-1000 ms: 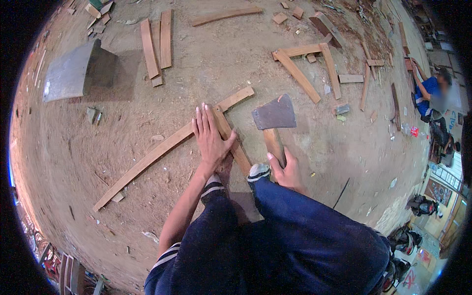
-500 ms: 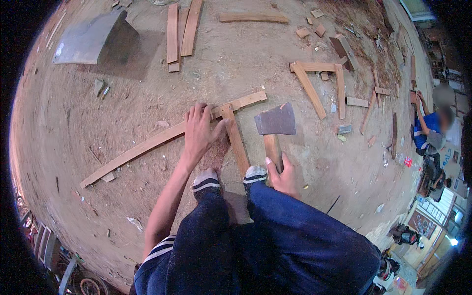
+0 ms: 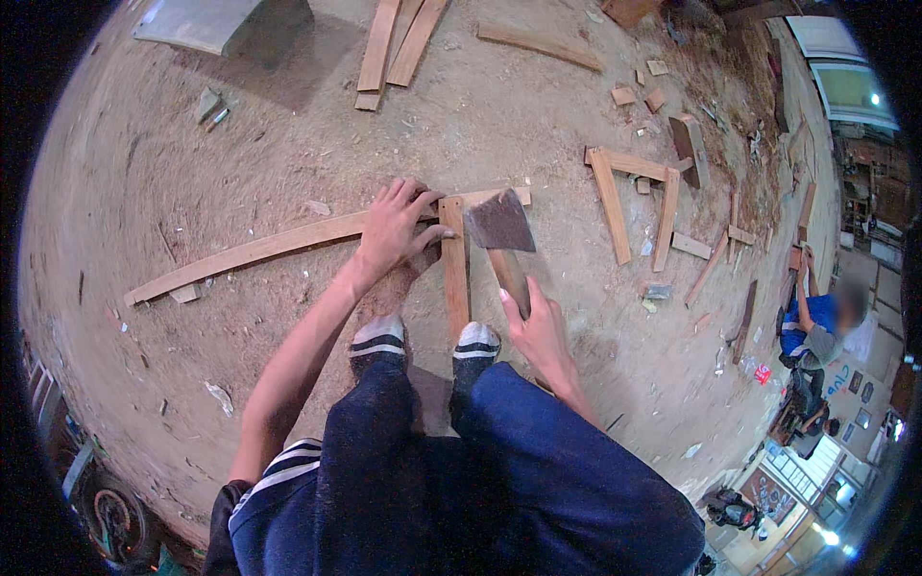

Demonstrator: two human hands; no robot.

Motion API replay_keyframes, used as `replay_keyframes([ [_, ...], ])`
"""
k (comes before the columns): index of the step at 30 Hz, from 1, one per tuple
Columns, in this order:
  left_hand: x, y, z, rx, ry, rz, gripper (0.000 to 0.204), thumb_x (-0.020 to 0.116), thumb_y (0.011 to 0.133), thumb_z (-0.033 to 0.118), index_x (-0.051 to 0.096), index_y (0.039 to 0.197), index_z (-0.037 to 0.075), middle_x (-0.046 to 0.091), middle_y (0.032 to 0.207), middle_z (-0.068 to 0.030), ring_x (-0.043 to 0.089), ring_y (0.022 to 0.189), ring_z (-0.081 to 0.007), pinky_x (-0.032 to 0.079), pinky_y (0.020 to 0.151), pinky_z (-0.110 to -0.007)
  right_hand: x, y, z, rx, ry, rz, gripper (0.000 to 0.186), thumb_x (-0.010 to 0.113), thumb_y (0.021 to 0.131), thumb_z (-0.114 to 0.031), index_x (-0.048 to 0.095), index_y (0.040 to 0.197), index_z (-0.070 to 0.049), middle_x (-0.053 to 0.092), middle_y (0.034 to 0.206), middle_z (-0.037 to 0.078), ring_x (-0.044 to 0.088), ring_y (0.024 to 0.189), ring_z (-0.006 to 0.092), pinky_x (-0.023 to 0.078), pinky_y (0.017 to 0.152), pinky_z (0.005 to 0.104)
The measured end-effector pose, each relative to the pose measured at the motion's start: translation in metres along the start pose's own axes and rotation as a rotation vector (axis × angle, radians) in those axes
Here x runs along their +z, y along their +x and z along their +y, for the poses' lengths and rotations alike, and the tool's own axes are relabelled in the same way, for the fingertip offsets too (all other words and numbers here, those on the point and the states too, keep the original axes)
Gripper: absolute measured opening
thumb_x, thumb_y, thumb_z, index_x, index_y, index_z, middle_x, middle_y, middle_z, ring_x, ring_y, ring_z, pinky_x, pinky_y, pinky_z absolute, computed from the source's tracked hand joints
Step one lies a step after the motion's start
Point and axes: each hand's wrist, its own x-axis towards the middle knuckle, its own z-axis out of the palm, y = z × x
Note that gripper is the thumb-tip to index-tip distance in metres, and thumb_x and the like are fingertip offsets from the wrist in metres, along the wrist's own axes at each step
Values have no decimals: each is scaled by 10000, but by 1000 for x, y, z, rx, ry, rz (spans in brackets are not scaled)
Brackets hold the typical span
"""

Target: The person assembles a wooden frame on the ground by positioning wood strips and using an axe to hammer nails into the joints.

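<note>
A hatchet [image 3: 501, 223] with a dark, worn blade is in my right hand [image 3: 540, 324], whose fingers wrap round its wooden handle. Its head hovers beside the top of a short wooden strip [image 3: 455, 274], which meets a long wooden strip [image 3: 279, 246] at an angle. Small dark dots, perhaps nail heads, mark the joint. My left hand [image 3: 396, 226] grips the long strip just left of the joint, fingers over its far side and thumb near the short piece. The short strip's near end lies between my socked feet [image 3: 475, 344].
A three-piece wooden frame [image 3: 629, 165] lies to the right, near offcuts [image 3: 624, 96] and a dark block [image 3: 690, 152]. Loose boards [image 3: 403, 43] and a bent metal sheet [image 3: 197, 24] lie farther off. Another person [image 3: 816, 322] works at the far right.
My right hand has brought the hatchet left and slightly up, closer to the joint. My left hand stays on the long strip. The view has shifted, so the surroundings sit differently.
</note>
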Motion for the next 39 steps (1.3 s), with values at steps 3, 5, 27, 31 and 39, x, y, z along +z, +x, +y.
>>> replay_keyframes([
  [3,2,0,0,-24,-2,2,622,778,772,503,660,1200,68,591,1077,-96,553,1065,-290,456,901,-407,-5,21,-1,-1,-68,-45,574,649,963,-327,548,1258,155,656,851,371,676,845,517,541,711,506],
  [5,-7,2,7,-35,5,0,690,797,737,532,650,1231,74,585,1082,-99,549,1069,-291,452,904,-409,-14,33,-3,21,-87,-73,588,648,963,-324,535,1276,161,652,907,392,673,905,521,539,772,502],
  [27,1,5,11,-140,-75,34,368,713,879,344,745,1164,113,625,1054,-86,571,1053,-279,455,911,-416,-40,46,-17,29,-84,-151,625,623,975,-352,509,1309,163,667,1013,378,686,992,477,532,870,465],
  [31,-3,12,11,-272,-119,-34,288,734,854,275,785,1090,118,660,1012,-107,600,1038,-300,486,910,-412,-41,56,-25,60,-121,-251,636,618,975,-361,492,1343,141,651,1016,397,670,996,496,526,864,483],
  [39,-4,23,-1,-451,-332,-29,209,798,756,206,807,921,78,697,855,-174,674,835,-356,530,788,-435,-44,62,-20,28,-126,-243,545,595,995,-337,507,1348,68,666,887,351,684,884,491,520,740,511],
])
